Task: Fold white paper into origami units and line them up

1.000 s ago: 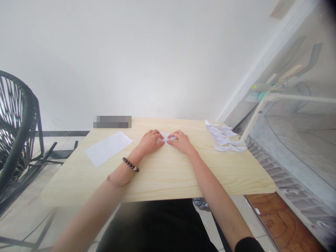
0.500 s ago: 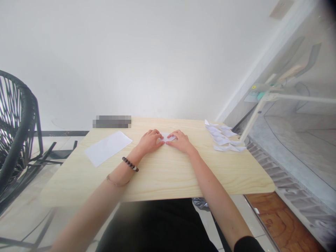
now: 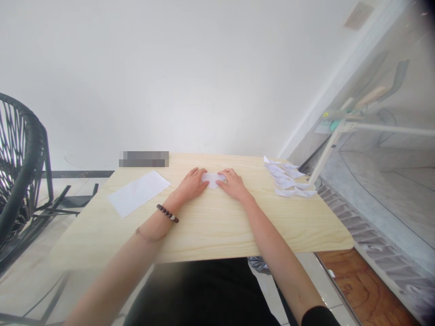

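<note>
Left hand point(image 3: 192, 184) and right hand point(image 3: 233, 184) touch opposite ends of small white paper rectangle point(image 3: 212, 179) — likely to steady it — can't tell whether pinching or pressing.

No text, label, brand, number or sign is legible. A pixelated block point(image 3: 144, 159) masks an area at the far left corner of the tabletop point(image 3: 210, 226); a round yellow mark point(image 3: 325, 114) beyond the right edge is too small to read.

The small piece point(image 3: 213, 180) and sheet point(image 3: 139, 194) look like matt paper, the tabletop point(image 3: 217, 231) smooth wood, the wall point(image 3: 204, 90) matt.
</note>
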The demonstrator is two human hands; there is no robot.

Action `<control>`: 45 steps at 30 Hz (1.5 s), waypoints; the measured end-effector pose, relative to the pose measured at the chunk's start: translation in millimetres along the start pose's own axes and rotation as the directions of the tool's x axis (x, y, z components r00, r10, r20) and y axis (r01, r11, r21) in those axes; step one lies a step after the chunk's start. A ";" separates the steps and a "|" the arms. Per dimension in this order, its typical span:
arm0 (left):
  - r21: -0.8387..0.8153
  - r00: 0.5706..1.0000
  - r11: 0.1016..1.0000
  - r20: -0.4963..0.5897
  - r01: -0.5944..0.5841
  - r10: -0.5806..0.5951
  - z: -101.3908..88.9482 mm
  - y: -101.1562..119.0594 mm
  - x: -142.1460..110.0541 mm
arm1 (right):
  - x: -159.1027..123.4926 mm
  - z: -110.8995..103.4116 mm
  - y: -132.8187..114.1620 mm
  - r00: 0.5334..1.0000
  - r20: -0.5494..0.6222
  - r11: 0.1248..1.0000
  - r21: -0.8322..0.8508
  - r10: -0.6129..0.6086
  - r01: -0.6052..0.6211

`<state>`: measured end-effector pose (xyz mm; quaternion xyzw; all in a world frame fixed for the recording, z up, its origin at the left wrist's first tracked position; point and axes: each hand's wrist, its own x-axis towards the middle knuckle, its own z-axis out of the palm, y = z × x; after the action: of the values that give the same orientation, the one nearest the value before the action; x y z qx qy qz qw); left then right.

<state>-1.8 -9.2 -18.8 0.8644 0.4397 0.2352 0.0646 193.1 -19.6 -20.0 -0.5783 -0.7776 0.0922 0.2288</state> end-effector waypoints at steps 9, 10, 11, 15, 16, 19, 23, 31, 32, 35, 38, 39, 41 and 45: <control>0.014 1.000 1.000 -0.002 -0.026 0.026 1.8 -2.9 1.8 | 0.0 1.8 2.2 1.000 -0.016 1.000 -0.021 0.007 -0.007; 0.015 1.000 1.000 0.001 -0.027 0.027 1.6 -2.8 2.1 | -0.1 2.3 2.4 1.000 -0.025 0.999 -0.031 0.012 -0.012; 0.017 1.000 0.999 0.003 -0.028 0.028 1.4 -2.8 2.4 | -0.2 2.8 2.6 0.999 -0.033 0.999 -0.041 0.016 -0.017; 0.024 0.999 0.999 0.011 -0.031 0.030 0.8 -2.2 2.8 | -0.2 3.5 2.6 0.999 -0.032 0.998 -0.069 0.010 -0.012; 0.027 0.999 0.999 0.013 -0.031 0.030 0.7 -1.9 2.7 | -0.1 3.2 2.4 1.000 -0.030 0.997 -0.071 0.006 -0.008; 0.037 1.000 0.999 0.016 -0.021 0.020 0.4 -0.5 1.5 | 0.4 2.2 1.1 1.000 -0.029 0.998 -0.061 0.005 -0.007; 0.053 1.000 0.998 0.019 0.019 -0.020 -0.3 1.5 -1.1 | 1.0 0.7 -0.6 0.999 -0.022 0.999 -0.033 0.027 -0.028; 0.038 0.999 0.999 0.027 0.025 -0.026 -2.1 1.5 -2.3 | 1.0 -1.0 -1.6 0.999 -0.005 0.999 -0.012 0.049 -0.049; 0.041 0.999 0.999 0.026 0.024 -0.025 -2.4 1.7 -2.3 | 1.1 -0.9 -1.5 0.999 -0.005 0.999 -0.012 0.051 -0.051; 0.052 1.000 0.999 0.025 0.014 -0.016 -3.4 2.4 -2.3 | 1.5 -0.4 -1.3 0.998 -0.003 0.998 -0.018 0.055 -0.055; 0.054 1.000 0.999 0.025 0.006 -0.008 -4.0 2.7 -2.1 | 1.7 0.0 -1.0 0.998 0.001 0.998 -0.022 0.058 -0.058; 0.053 1.000 0.999 0.023 0.006 -0.007 -4.0 2.7 -1.9 | 1.7 0.0 -0.9 0.998 0.001 0.998 -0.021 0.060 -0.060; 0.049 1.000 0.999 0.019 0.007 -0.008 -3.7 2.6 -1.6 | 1.7 0.0 -0.7 0.998 0.003 0.998 -0.015 0.060 -0.060; 0.038 1.000 0.999 0.020 0.022 -0.023 -1.8 1.6 -1.3 | 1.5 -1.1 -0.7 0.997 0.017 0.997 -0.004 0.074 -0.074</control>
<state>-2.1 -11.3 -17.2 0.8629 0.4530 0.2171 0.0552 192.7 -18.6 -18.4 -0.6062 -0.7578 0.1044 0.2176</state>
